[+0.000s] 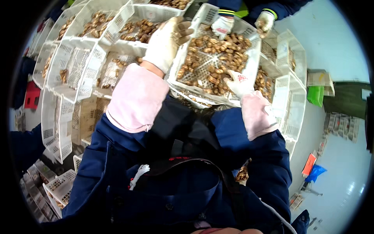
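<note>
Dark blue jacket (pixel 175 183) fills the near view, pink sleeve covers on both forearms. Landmark: white perforated crate (pixel 202 72) of brown mushroom-like pieces (pixel 218 50), tilted before the person.

Left of crate: stacked white crates (pixel 74 58), partly filled. Left hand (pixel 167 39), white glove, at the crate's left wall, fingers curled over the rim; whether it grips or only rests, cannot tell. Forearm raised, wrist bent inward.

Crate's near right corner: right hand (pixel 238 84), gloved, fingers closed on the rim, forearm low.

Far rim: co-worker's gloved hands (pixel 223 25), one seemingly holding a piece.

Judgement: sorting goes best with the crate steadied at both sides, tilt gentle, so pieces don't slide over the rim.
</note>
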The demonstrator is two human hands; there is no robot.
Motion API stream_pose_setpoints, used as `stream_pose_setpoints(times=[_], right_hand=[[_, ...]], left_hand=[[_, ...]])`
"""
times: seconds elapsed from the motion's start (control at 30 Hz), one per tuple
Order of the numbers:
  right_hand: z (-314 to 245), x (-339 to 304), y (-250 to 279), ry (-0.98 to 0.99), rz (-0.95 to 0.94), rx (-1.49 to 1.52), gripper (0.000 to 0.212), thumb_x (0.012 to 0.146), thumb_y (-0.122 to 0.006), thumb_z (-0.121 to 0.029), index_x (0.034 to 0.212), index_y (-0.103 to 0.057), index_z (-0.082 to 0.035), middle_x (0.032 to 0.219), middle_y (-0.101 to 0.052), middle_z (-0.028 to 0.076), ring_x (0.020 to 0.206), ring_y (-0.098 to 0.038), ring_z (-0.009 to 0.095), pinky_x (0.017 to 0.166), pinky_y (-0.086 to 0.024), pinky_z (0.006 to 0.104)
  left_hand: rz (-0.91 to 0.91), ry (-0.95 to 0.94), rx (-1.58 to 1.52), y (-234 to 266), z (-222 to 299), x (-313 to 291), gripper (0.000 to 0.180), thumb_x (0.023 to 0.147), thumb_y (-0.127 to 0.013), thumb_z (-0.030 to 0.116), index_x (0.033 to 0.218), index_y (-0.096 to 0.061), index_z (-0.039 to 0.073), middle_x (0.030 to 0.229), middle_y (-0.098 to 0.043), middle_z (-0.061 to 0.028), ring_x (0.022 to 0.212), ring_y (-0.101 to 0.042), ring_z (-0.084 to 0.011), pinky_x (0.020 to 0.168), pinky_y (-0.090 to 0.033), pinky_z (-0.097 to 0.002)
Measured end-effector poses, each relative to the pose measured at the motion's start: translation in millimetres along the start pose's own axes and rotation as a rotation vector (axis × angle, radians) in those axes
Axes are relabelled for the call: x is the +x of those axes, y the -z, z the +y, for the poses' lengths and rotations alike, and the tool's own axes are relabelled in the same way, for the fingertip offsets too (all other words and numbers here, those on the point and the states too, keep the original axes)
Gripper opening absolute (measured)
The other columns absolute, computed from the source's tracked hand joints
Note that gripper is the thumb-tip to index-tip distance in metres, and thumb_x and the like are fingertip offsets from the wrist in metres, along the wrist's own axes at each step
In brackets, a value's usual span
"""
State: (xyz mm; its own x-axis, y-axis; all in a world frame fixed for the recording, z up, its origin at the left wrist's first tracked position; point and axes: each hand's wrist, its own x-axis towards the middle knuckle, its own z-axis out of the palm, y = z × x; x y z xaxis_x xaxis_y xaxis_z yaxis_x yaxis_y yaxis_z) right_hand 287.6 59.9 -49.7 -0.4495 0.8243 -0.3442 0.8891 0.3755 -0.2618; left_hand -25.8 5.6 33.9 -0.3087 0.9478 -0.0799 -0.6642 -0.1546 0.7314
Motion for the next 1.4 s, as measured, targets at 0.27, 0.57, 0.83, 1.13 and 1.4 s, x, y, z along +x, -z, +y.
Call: stream_pose_setpoints(times=[0.27, 0.57, 0.83, 1.13, 1.4], right_hand=[[-108, 129, -53, 0.247, 0.035, -0.210, 0.079, 0.087, -0.067, -0.037, 0.153, -0.030, -0.013, 0.154, -0.035, 0.015, 0.140, -0.037, 0.032, 0.116, -0.033, 0.0385], [-92, 156, -65, 0.140, -0.136, -0.268, 0.069, 0.087, -0.063, -0.050, 0.146, -0.043, -0.018, 0.152, -0.038, 0.013, 0.137, -0.042, 0.033, 0.111, -0.038, 0.0412], [-16, 145, -45, -0.198, -0.291, -0.278, 0.030, 0.096, -0.057, -0.026, 0.124, -0.065, -0.030, 0.121, -0.067, 0.011, 0.106, -0.066, 0.030, 0.094, -0.052, 0.0378], [-76, 147, -35, 0.140, -0.062, -0.054, 0.053, 0.095, -0.058, -0.029, 0.145, -0.046, -0.015, 0.148, -0.046, 0.013, 0.134, -0.047, 0.030, 0.113, -0.037, 0.0385], [-46, 143, -72, 0.238, 0.070, -0.247, 0.083, 0.086, -0.064, -0.010, 0.156, -0.021, -0.022, 0.159, -0.025, 0.009, 0.140, -0.038, 0.029, 0.116, -0.035, 0.0354]], left_hand=[[0.058, -0.010, -0.002, -2, 8, -6, 0.044, 0.102, -0.052, 0.031, 0.132, -0.050, -0.002, 0.116, -0.064, -0.0145, 0.102, -0.065, -0.0240, 0.088, -0.052, -0.0331], [0.003, -0.005, 0.074, 5, 10, -3, 0.044, 0.104, -0.049, 0.033, 0.133, -0.050, 0.000, 0.119, -0.062, -0.0145, 0.103, -0.064, -0.0229, 0.089, -0.051, -0.0328], [-0.029, 0.007, 0.068, 2, 11, -1, 0.041, 0.104, -0.049, 0.031, 0.131, -0.052, 0.000, 0.117, -0.064, -0.0138, 0.103, -0.064, -0.0225, 0.088, -0.051, -0.0317], [-0.017, -0.007, 0.078, -3, 14, -10, 0.038, 0.104, -0.049, 0.030, 0.125, -0.055, -0.001, 0.108, -0.067, -0.0130, 0.094, -0.068, -0.0218, 0.080, -0.055, -0.0324], [-0.045, 0.002, 0.057, -1, 13, -7, 0.034, 0.103, -0.050, 0.027, 0.125, -0.056, 0.002, 0.108, -0.067, -0.0122, 0.093, -0.068, -0.0206, 0.077, -0.054, -0.0308]])
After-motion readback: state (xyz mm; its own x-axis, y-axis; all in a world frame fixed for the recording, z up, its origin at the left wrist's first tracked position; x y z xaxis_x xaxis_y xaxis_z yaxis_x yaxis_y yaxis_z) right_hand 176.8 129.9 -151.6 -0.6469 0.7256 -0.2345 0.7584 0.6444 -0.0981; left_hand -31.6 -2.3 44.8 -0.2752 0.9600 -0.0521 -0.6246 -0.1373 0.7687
